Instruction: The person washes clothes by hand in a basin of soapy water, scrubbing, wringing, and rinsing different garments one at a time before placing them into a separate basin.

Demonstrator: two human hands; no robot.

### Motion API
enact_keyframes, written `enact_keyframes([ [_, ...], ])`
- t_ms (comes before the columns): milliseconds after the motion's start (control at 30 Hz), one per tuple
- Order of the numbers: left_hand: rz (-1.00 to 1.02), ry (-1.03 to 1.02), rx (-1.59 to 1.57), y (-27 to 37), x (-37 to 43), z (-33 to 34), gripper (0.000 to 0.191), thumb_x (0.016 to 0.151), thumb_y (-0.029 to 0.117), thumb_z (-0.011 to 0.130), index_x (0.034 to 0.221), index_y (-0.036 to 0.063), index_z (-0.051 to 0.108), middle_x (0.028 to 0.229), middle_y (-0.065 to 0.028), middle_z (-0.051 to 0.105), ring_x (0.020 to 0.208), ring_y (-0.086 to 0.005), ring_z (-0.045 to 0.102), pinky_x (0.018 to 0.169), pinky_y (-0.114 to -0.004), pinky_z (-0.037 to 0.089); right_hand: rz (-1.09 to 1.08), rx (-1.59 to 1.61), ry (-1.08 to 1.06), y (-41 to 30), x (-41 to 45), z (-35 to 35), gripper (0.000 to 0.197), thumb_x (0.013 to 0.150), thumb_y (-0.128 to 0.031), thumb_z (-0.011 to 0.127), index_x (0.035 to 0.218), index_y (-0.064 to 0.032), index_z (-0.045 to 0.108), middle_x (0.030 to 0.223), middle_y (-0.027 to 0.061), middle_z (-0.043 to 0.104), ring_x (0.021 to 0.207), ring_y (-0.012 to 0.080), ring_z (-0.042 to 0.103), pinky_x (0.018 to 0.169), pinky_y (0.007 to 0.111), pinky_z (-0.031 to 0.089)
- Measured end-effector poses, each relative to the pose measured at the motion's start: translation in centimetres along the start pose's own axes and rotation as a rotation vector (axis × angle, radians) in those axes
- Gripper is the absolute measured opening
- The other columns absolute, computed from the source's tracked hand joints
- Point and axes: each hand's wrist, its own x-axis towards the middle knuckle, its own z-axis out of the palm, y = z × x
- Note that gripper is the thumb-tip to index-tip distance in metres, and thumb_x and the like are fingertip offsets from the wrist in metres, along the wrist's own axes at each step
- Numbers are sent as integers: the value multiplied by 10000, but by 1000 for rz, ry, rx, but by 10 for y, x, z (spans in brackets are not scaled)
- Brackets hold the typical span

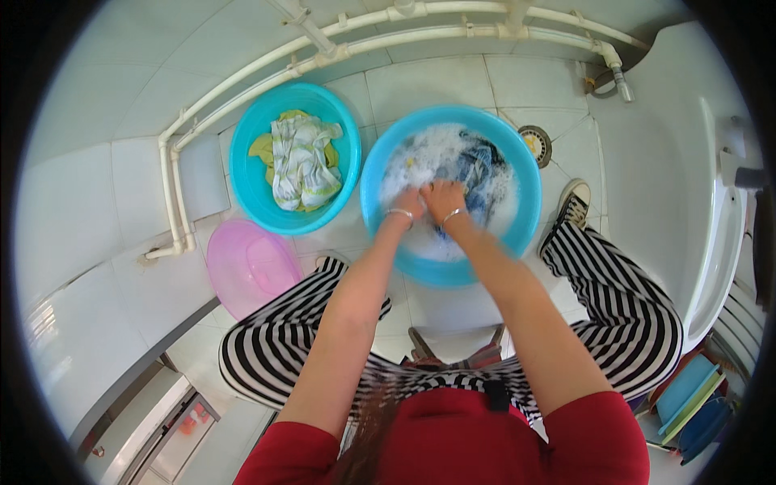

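A blue plastic basin (374, 193) stands on the tiled floor between my feet, holding water thick with white suds (405, 159). Blue and dark wet clothing (479, 173) shows through the foam, mostly in the right half. My left hand (410, 204) is down in the suds near the basin's middle, its fingers largely hidden. Right beside it, my right hand (445, 199) is bent over at the left edge of the cloth. Whether either hand grips fabric cannot be made out. Each wrist wears a silver bangle.
To the left, a turquoise basin (239, 163) holds crumpled white and yellow-green cloth (305, 160). A pink translucent basin (251, 267) sits by my left leg. White pipes (364, 45) run along the wall. A floor drain (536, 146) and a white bathtub (655, 163) are on the right.
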Motion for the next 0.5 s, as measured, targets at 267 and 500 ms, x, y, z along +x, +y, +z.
enact_keyframes([
  [267, -376, -265, -2249, 54, -73, -55, 452, 825, 357, 594, 1173, 78, 523, 1158, -118, 566, 1078, -237, 539, 931, -369, 428, 123, 824, 105, -3, -61, -112, 216, 693, -129, 584, 902, -96, 630, 932, 148, 631, 871, 356, 568, 793, 423, 457],
  [500, -9, 158, -1859, 34, -54, 2, 418, 907, 349, 493, 1217, 68, 482, 1169, -93, 556, 1053, -240, 546, 874, -376, 462, 267, 1032, 537, -48, -71, -86, 159, 693, -221, 625, 807, -111, 606, 910, 174, 553, 847, 363, 558, 752, 458, 469],
])
